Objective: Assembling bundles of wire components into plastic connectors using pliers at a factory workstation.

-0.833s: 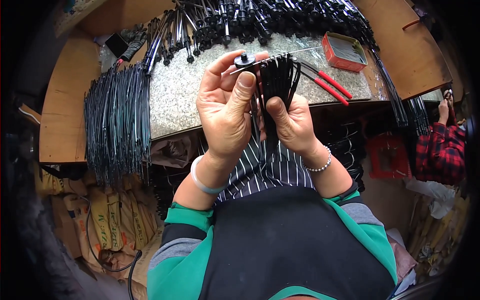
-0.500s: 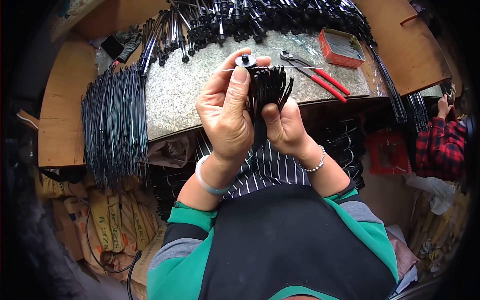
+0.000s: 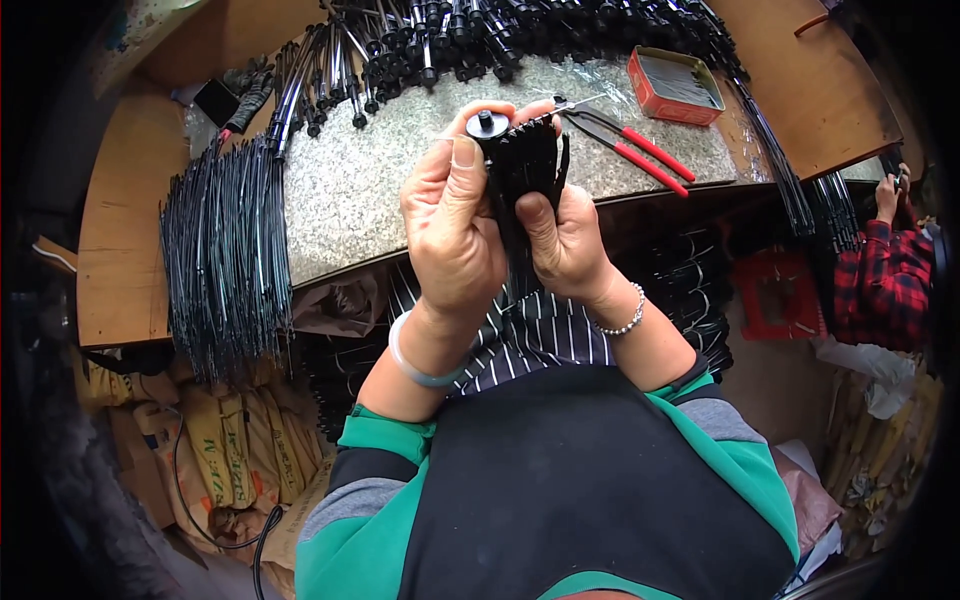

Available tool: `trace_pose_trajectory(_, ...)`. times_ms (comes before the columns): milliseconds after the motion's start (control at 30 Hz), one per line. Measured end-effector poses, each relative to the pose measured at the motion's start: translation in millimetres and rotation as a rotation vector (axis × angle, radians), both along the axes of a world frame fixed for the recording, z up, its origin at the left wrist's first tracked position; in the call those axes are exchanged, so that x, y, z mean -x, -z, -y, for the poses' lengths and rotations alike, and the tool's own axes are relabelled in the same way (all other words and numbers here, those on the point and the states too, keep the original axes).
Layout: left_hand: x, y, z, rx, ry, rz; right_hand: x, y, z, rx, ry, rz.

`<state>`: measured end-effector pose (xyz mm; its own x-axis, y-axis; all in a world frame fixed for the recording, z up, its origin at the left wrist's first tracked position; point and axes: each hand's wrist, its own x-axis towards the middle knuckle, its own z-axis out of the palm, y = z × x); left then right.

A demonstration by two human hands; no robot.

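My left hand (image 3: 448,225) pinches a small round black hub (image 3: 487,122) with a pale disc face between thumb and fingers. A bundle of thin black strips that look like umbrella ribs (image 3: 522,168) stands upright beside the hub. Closed around that bundle from the right is my right hand (image 3: 568,240), its thumb pressed on the front. A thin metal wire (image 3: 582,102) runs across the tops of the ribs and sticks out past them at the upper right. Whether it passes through every rib cannot be made out.
Red-handled cutters (image 3: 640,157) lie beyond my right hand, near a red tin (image 3: 676,92) of thin wires. Black ribs (image 3: 222,250) drape over the table's left edge. Many black and silver rods (image 3: 428,55) lie at the back. A co-worker's red plaid sleeve (image 3: 880,290) is at far right.
The wire has tilted up toward the right. The rib tops, fanned out before, now sit closer together in a row, and the hub has tipped slightly toward me.
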<state>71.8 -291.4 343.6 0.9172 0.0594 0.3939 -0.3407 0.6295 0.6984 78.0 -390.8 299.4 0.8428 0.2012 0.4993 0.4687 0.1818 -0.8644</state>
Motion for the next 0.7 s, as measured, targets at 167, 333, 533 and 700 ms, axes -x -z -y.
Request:
trace_pose_trajectory(167,-7,-4,-6,0.075,0.119,-0.134,-3,-3,1,-0.004,-0.020,-0.028)
trace_pose_trajectory(333,-12,10,-4,-0.015,-0.109,-0.095,-7,5,-4,0.166,0.190,0.105)
trace_pose_trajectory(533,-7,4,4,-0.235,-0.424,0.022,-2,-1,-5,0.221,0.321,0.165)
trace_pose_trajectory(700,-6,8,0,-0.237,-0.366,-0.011,-2,-5,6,0.184,0.062,0.099)
